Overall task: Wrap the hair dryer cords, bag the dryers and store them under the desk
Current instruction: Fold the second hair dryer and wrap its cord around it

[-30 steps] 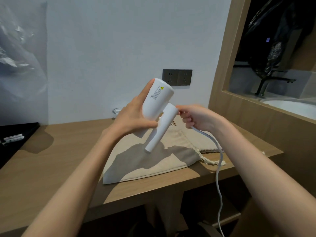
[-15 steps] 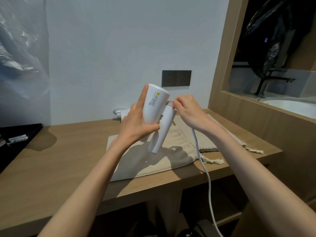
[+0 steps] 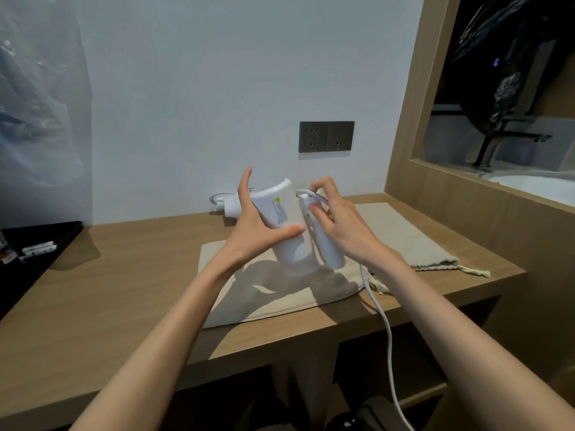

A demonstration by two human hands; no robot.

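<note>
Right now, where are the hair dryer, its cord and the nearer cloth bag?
hair dryer (image 3: 281, 219): head view, labelled barrel.
cord (image 3: 378, 309): head view, free-hanging stretch.
nearer cloth bag (image 3: 264, 306): head view, bare front panel.

Wooden desk before me | beige drawstring bag centre | second bag right | white dryer at wall | black tray left

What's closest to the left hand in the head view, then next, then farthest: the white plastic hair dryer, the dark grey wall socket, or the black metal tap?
1. White plastic hair dryer: in the left hand.
2. Dark grey wall socket: on the wall behind.
3. Black metal tap: far right, beyond the wooden frame.
</note>
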